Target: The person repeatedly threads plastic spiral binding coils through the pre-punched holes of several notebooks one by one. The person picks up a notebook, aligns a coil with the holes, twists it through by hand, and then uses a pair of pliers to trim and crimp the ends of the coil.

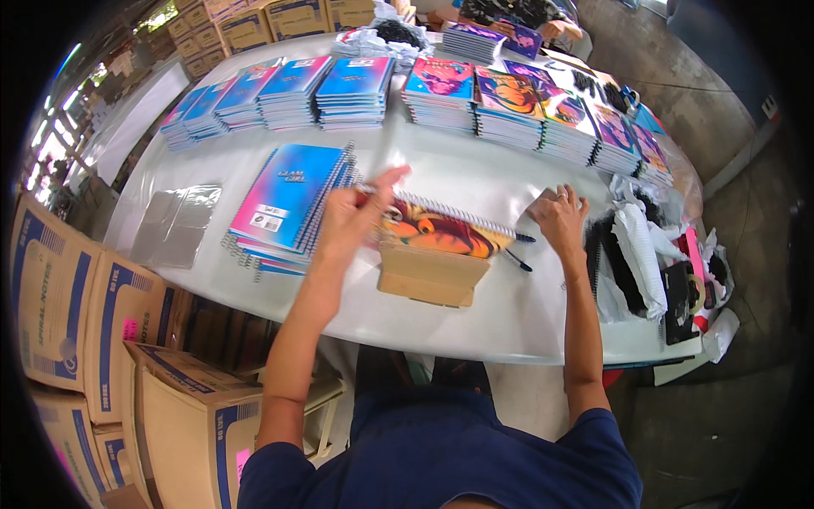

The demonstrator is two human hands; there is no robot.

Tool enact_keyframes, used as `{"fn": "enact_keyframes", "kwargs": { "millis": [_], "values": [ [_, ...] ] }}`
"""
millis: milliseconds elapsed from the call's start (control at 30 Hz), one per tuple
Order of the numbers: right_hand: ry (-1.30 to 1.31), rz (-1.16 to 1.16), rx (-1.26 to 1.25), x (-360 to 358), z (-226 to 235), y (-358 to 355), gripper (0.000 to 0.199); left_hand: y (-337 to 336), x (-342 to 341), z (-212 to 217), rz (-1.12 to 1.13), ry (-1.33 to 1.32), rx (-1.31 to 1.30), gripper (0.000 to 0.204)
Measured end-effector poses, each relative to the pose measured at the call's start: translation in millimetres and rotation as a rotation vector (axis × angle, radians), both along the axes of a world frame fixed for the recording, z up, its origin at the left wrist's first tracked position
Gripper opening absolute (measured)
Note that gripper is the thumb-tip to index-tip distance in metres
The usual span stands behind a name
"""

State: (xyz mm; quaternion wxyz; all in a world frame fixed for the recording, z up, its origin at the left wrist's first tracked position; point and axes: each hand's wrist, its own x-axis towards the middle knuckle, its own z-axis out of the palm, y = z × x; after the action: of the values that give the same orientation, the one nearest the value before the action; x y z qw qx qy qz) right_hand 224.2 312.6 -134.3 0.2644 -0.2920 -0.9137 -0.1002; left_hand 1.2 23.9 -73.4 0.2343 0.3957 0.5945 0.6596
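Observation:
A notebook with an orange-and-black picture cover (437, 231) lies in front of me, a pale spiral coil (458, 212) along its far edge. It rests against a brown cardboard piece (434, 276). My left hand (358, 212) is curled at the coil's left end, one finger stretched out, slightly blurred. Dark pen-like tips (519, 261) stick out by the notebook's right end. Beyond them my right hand (561, 219) hovers over or touches the table, fingers bent and apart, holding nothing visible. Left of my left hand is a pile of blue-and-pink spiral notebooks (288, 195).
Stacks of blue notebooks (356, 81) and picture-cover notebooks (509, 93) line the white table's (500, 331) far side. Clear plastic sheets (178, 225) lie left. Black coils and white wrapping (640, 254) crowd the right. Cartons (195, 416) stand lower left. Another person's hand (560, 30) shows at the back.

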Motion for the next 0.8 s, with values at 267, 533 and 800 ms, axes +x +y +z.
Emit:
{"fn": "enact_keyframes", "kwargs": {
  "millis": [267, 533, 800],
  "values": [
    [-0.036, 0.222, -0.053, 18, -65, -61, 0.037, -30, 59, 70, 0.045, 0.292, 0.124, 0.040],
    [0.332, 0.222, -0.648, 52, 20, -143, 0.036, -3, 103, -27, 0.206, 1.140, -0.204, 0.063],
    [0.236, 0.451, -0.376, 65, 37, -190, 0.042, 4, 111, -28, 0.287, 1.340, -0.254, 0.057]
  ]
}}
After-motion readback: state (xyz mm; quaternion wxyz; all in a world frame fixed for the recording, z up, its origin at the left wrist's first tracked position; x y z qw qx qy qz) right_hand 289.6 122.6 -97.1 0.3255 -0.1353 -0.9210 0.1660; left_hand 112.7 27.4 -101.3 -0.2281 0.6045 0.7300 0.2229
